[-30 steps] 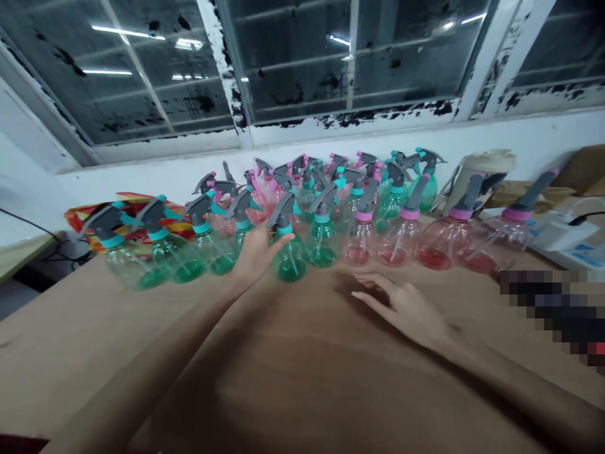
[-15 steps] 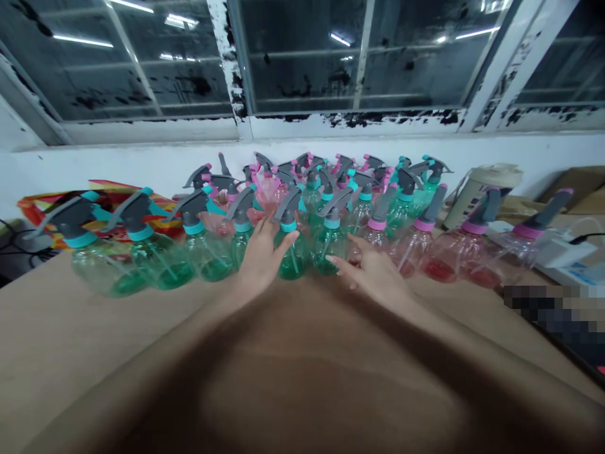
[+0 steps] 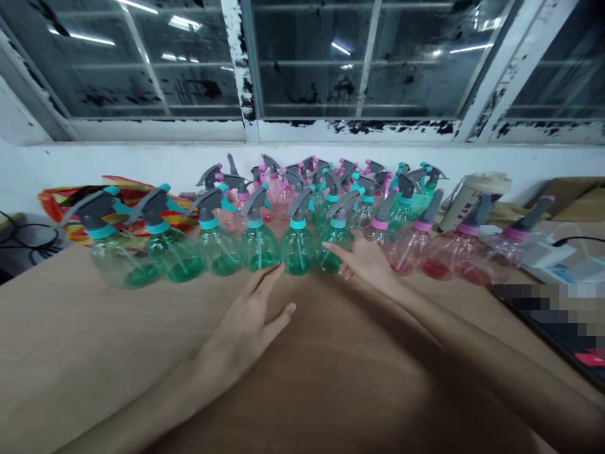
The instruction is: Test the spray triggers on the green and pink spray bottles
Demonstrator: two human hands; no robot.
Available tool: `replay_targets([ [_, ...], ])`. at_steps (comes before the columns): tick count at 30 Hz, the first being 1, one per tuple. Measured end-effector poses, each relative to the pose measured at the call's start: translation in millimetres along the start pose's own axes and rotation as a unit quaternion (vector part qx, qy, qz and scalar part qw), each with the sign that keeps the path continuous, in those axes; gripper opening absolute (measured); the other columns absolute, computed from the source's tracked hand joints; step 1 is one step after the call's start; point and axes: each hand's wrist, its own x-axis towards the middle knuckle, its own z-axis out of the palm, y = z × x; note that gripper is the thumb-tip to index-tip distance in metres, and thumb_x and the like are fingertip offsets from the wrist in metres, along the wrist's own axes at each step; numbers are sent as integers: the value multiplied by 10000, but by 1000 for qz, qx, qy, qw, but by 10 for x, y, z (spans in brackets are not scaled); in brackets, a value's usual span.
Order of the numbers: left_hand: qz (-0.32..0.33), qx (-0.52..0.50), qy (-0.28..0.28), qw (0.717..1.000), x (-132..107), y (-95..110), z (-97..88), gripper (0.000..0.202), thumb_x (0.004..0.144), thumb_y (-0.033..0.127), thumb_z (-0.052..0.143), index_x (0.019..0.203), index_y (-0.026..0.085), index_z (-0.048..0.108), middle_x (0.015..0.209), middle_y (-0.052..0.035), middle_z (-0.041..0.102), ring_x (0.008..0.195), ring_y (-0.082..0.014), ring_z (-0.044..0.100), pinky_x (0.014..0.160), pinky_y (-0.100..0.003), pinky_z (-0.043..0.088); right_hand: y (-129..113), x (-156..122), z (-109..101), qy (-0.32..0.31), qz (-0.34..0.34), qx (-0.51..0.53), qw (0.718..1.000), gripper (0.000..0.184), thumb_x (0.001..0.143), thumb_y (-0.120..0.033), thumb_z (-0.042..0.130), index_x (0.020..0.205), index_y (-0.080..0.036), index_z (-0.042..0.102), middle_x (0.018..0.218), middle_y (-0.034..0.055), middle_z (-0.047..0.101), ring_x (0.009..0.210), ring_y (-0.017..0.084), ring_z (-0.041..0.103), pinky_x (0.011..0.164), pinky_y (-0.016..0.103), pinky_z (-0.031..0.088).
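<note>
A front row of spray bottles stands on the wooden table (image 3: 302, 353). Those on the left have clear green bodies and teal collars; those on the right are pink-tinted with pink collars. My left hand (image 3: 253, 318) is open over the table, its fingertips just in front of a green spray bottle (image 3: 259, 243) and thumb spread out, holding nothing. Beside another green spray bottle (image 3: 336, 238), my right hand (image 3: 371, 260) has its thumb stretched across the bottle's lower front and its other fingers partly bent. It partly hides a pink spray bottle (image 3: 379, 224).
More spray bottles (image 3: 288, 189) crowd behind the front row, against the wall. A red and yellow bag (image 3: 127, 189) lies at left, near black cables (image 3: 28, 236). To the right are a white cylindrical container (image 3: 477, 198), cardboard (image 3: 571, 195) and a dark blurred-out object (image 3: 558, 321).
My left hand has drawn back from between the green bottles towards me, over the table. My right hand stays near the same green bottle. The view has shifted slightly.
</note>
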Motion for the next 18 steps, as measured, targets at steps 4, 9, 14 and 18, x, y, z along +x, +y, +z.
replay_targets([
  [4, 22, 10, 7, 1000, -145, 105, -37, 467, 851, 363, 487, 1295, 229, 433, 1325, -76, 515, 1207, -255, 497, 1019, -377, 393, -8, -77, -18, 1, -3, -23, 1000, 907, 771, -678, 455, 1374, -20, 297, 501, 16, 653, 559, 238, 668, 604, 358, 492],
  [9, -23, -15, -86, 996, -272, 250, -102, 319, 837, 335, 511, 1127, 215, 571, 1168, -78, 624, 1065, -259, 598, 942, -407, 454, -19, -207, -57, -6, -14, -49, 999, 872, 765, -700, 437, 1336, -46, 356, 489, 9, 642, 565, 235, 668, 569, 338, 486],
  [14, -32, -97, -81, 991, -322, 197, -29, 365, 850, 424, 524, 1163, 238, 555, 1224, -85, 611, 1145, -281, 554, 978, -471, 422, -15, -407, -99, 1, -26, -80, 996, 835, 751, -731, 414, 1291, -93, 406, 519, 23, 648, 583, 255, 668, 563, 356, 476],
  [18, -48, -185, -78, 979, -188, 185, 88, 519, 822, 522, 547, 1254, 243, 483, 1320, -112, 540, 1213, -287, 505, 1012, -498, 396, 21, -675, -127, 1, -41, -102, 994, 790, 742, -734, 421, 1248, -129, 436, 539, 32, 645, 559, 265, 655, 535, 363, 458],
])
